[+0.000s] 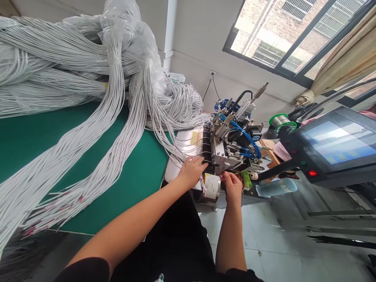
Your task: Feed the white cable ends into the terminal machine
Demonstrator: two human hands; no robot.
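My left hand [192,170] rests with fingers bent on the row of grey cable ends laid in the black fixture [206,147] of a small soldering machine [232,145]. My right hand [233,187] is closed in a pinch just below the machine's front, next to a white part [212,186] and red wire tips; what it holds is too small to make out. Large bundles of grey cables [88,117] run across the green mat [141,172] toward the machine.
A touchscreen control box [335,147] with a red lit button stands at the right. Solder spools [282,121] sit behind the machine. Clear plastic wrap [129,27] covers the cable heap. A window [293,31] and a curtain are at the upper right, tiled floor below.
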